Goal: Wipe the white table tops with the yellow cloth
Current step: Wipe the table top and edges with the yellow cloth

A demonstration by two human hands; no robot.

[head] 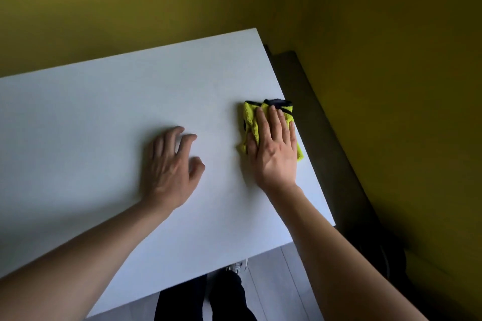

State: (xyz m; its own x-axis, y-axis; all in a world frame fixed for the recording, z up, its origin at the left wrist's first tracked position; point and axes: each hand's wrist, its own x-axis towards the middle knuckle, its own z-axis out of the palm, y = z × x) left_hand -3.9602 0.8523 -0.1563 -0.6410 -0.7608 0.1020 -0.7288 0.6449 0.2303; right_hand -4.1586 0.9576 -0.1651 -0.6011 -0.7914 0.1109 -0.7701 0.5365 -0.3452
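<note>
Down on the white table [104,112], both hands are at work near its right side. Flat and with fingers straight and close together, the right hand [273,148] presses the yellow cloth [251,118] against the surface, close to the table's right edge; the cloth is bunched, with black trim showing at its far end and a corner sticking out beside the little finger. Just left of it, the left hand [169,164] holds nothing, its fingers loosely curled with the tips touching the bare tabletop. Olive-yellow walls [391,60] stand behind and to the right.
</note>
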